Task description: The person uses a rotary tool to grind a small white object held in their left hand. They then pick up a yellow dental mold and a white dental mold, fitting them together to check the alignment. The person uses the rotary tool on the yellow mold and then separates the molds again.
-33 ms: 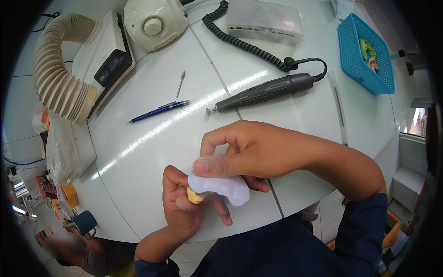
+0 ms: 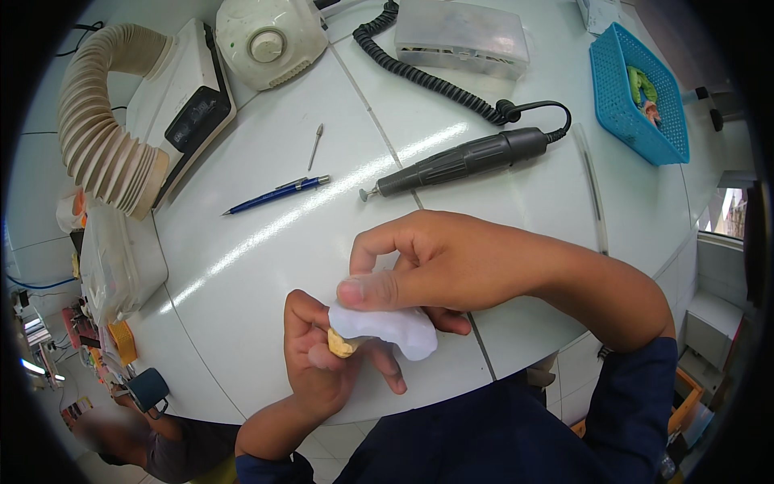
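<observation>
White tabletop (image 2: 226,323), glossy, w/ dark seams and a bright light streak; its near edge curves round the wearer. Far L: beige ribbed hose (image 2: 89,121) on a white machine w/ black panel, next to a cream unit w/ round knob (image 2: 268,46). Far ctr: clear plastic box (image 2: 463,36) & black coiled cord (image 2: 435,87) running to a dark gray handpiece (image 2: 468,161). Left of its tip: blue mech. pencil (image 2: 276,194) and a small metal bur (image 2: 316,147). Far R: blue basket (image 2: 645,133) w/ green and pink pieces in it. Near L, beyond the table edge: a co-worker (image 2: 189,452) in a dark top.

Vs. the earlier frame: no clear change; hands & tools same spots.

White piece (image 2: 387,329): near ctr, held above the table close to the near edge; smooth, matte, curved, rounded at R end. Yellowish lump (image 2: 344,344), rough, pokes out under its L end. R hand (image 2: 451,254): thumb pressed on top of the white piece, fingers curled, gripping it. L hand (image 2: 326,363): thumb & fingers closed round the yellowish lump; other fingers loosely bent below.
</observation>
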`<action>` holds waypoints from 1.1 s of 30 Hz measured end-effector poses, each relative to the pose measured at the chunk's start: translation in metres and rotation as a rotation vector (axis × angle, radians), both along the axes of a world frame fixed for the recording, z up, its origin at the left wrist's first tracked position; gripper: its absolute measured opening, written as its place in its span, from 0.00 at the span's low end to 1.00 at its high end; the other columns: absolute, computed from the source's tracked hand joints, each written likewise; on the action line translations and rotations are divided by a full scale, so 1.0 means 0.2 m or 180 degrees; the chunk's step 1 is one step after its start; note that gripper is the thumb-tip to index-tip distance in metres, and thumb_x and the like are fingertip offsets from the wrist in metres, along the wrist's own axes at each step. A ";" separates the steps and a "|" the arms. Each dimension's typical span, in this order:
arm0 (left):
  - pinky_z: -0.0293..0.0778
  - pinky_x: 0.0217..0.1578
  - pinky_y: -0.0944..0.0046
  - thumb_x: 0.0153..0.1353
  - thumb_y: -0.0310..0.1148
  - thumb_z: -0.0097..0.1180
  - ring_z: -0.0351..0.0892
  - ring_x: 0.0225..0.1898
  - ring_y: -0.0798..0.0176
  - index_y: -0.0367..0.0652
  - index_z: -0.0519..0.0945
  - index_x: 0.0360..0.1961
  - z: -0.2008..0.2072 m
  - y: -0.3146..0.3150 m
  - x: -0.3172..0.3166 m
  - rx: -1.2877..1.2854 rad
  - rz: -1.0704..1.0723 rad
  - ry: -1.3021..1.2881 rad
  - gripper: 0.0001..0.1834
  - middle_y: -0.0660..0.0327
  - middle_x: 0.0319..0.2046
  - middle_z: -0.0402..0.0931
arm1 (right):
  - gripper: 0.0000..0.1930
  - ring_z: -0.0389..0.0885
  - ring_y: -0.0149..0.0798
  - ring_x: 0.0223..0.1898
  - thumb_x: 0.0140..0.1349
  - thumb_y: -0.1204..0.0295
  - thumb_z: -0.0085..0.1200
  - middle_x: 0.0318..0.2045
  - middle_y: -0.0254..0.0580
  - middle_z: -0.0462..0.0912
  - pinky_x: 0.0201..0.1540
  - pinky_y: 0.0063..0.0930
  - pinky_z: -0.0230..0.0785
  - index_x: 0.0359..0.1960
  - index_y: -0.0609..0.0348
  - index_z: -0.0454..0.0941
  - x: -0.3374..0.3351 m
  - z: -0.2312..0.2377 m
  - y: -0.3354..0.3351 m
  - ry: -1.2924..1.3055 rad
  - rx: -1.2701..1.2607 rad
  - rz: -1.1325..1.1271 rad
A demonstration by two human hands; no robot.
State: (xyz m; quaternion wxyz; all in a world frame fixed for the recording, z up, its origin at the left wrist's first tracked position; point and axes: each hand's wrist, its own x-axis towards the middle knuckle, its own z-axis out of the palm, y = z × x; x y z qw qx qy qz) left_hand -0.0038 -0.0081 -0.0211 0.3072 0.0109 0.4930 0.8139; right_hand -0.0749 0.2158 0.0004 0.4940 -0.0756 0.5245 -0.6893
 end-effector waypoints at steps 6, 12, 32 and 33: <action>0.85 0.22 0.51 0.64 0.57 0.53 0.84 0.28 0.44 0.52 0.54 0.45 -0.01 0.00 0.00 0.0041 -0.0022 0.0110 0.27 0.38 0.45 0.74 | 0.21 0.68 0.23 0.10 0.69 0.51 0.52 0.17 0.38 0.78 0.13 0.18 0.56 0.36 0.61 0.77 0.00 0.00 0.00 0.0067 0.0048 0.0010; 0.85 0.22 0.50 0.63 0.57 0.54 0.84 0.29 0.43 0.52 0.55 0.45 0.00 0.01 0.00 0.0011 0.0011 0.0026 0.27 0.38 0.45 0.74 | 0.22 0.68 0.24 0.10 0.69 0.51 0.52 0.16 0.38 0.78 0.13 0.18 0.56 0.36 0.61 0.77 0.00 0.01 0.00 0.0051 0.0060 -0.0023; 0.79 0.30 0.64 0.52 0.37 0.53 0.80 0.32 0.57 0.45 0.63 0.53 0.04 0.00 -0.08 0.0132 0.0328 -0.0622 0.27 0.39 0.48 0.73 | 0.20 0.73 0.20 0.23 0.61 0.59 0.65 0.23 0.30 0.77 0.24 0.17 0.62 0.45 0.61 0.77 0.03 -0.02 -0.02 0.0761 0.0557 -0.0267; 0.79 0.32 0.65 0.51 0.36 0.54 0.80 0.33 0.58 0.44 0.63 0.54 0.04 0.00 -0.09 0.0205 0.0316 -0.0631 0.27 0.40 0.48 0.73 | 0.20 0.72 0.20 0.22 0.60 0.60 0.67 0.23 0.29 0.76 0.24 0.16 0.61 0.45 0.61 0.78 0.03 -0.02 -0.02 0.0917 0.0639 -0.0356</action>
